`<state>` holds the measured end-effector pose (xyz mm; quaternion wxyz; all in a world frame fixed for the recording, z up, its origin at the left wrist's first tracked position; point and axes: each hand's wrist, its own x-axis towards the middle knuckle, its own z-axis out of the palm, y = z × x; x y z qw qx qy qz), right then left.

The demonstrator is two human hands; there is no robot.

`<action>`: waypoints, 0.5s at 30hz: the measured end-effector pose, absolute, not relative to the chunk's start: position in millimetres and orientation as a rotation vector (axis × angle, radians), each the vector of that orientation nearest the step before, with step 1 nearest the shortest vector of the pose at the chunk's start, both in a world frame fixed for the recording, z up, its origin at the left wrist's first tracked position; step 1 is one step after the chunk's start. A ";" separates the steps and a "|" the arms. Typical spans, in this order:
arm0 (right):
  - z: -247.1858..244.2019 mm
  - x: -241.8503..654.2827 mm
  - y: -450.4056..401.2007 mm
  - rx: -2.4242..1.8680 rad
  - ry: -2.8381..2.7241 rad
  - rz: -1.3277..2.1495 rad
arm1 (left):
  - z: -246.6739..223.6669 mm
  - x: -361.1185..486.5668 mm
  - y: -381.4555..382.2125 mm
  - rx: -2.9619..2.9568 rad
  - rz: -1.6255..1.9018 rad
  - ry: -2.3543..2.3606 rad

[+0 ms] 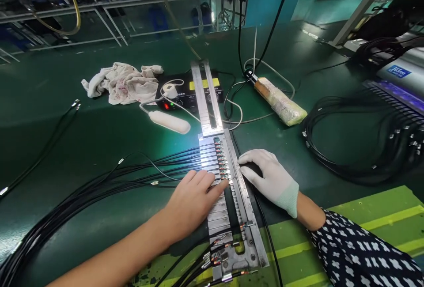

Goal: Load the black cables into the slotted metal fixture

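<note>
A metal slotted fixture [219, 216] lies lengthwise on the bench, with several black cables [180, 160] laid side by side in its slots. Their small connector ends [221, 156] line up along the middle channel. My left hand [195, 196], bare, presses over the fixture, fingers curled on a cable and thumb tip at the lowest connector in the row. What lies under the palm is hidden. My right hand [271, 179] wears a white glove with a mint cuff. Its fingertips and thumb rest at the fixture's right edge, apart, with only a dark gap between them.
Beyond the fixture stands a black control box [185, 97] under a slotted metal plate [208, 101]. A white rag [126, 84], a white handheld piece [169, 122] and a wrapped tool [281, 103] lie around it. Coiled cables [318, 154] lead to a violet-lit machine [400, 75] at right.
</note>
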<state>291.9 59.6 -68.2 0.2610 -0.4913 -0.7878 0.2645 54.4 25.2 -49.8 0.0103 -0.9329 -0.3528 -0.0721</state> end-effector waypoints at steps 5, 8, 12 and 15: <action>-67.6 292.8 59.4 -1.321 -2.133 0.731 | -37.4 24.6 -16.0 -2.950 -0.306 -1.379; -67.6 292.8 59.0 -1.336 -2.138 0.739 | -29.3 1.5 -54.2 -2.978 -0.381 -1.593; -67.7 293.1 59.7 -1.352 -2.150 0.741 | -29.9 -4.5 -71.5 -2.909 -0.451 -1.745; -68.5 294.6 59.7 -1.339 -2.162 0.737 | -38.5 11.8 -55.1 -2.914 -0.508 -1.819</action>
